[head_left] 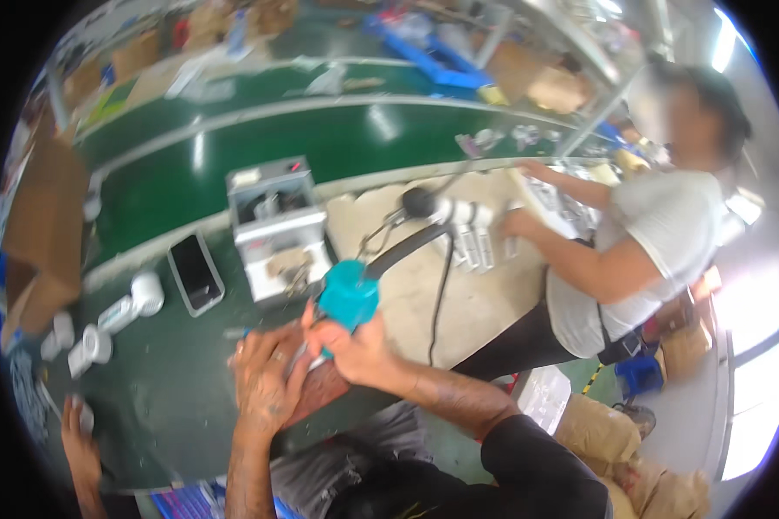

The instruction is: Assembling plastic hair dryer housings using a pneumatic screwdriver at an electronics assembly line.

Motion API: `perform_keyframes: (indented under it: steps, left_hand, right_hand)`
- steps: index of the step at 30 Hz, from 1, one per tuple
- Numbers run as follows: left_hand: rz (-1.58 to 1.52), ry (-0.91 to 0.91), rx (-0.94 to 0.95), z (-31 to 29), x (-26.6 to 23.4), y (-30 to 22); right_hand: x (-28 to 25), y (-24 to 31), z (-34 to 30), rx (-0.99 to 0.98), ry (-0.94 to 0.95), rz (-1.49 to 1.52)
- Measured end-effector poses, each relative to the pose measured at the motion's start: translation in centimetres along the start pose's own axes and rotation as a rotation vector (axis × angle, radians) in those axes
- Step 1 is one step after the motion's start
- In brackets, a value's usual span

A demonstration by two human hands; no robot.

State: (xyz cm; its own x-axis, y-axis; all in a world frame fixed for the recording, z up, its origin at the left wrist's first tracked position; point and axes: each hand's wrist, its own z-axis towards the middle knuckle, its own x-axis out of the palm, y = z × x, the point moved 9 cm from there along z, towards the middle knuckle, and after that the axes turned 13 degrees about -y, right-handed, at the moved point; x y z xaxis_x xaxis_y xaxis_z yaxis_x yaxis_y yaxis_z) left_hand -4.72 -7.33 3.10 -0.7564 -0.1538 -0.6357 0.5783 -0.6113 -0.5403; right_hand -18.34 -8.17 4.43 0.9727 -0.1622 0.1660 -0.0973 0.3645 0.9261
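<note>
My right hand [361,353] is closed round a teal, cylinder-shaped tool [350,290], with a thick dark cable or strap [411,248] running from its top. The tool is tilted over the work, and its lower end is largely hidden by my fingers. My left hand [264,381] is right beside it, fingers bent down over a small pale part that they mostly cover; I cannot make out its kind. Under both hands lies a reddish-brown mat [327,394] on the dark green table [169,394].
A grey-white box-shaped device [279,233] with an open top stands beyond my hands. To its left lie a white-framed tray with a black middle [196,275] and white round-headed devices [147,294]. At right a co-worker [640,233] handles white parts; another person's hand [80,441] shows lower left.
</note>
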Motion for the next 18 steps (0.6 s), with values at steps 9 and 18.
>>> perform_keyframes:
  steps: [9, 18]
  left_hand:
    - [0.011, 0.053, 0.192, -1.5, -1.3, -5.9]
    - [0.092, -0.059, 0.023, -5.1, -8.2, -1.8]
  right_hand:
    - [-6.3, 6.5, -5.2, 0.074, -0.198, 0.361]
    - [-8.4, 5.1, -8.0, 0.072, -0.252, 0.236]
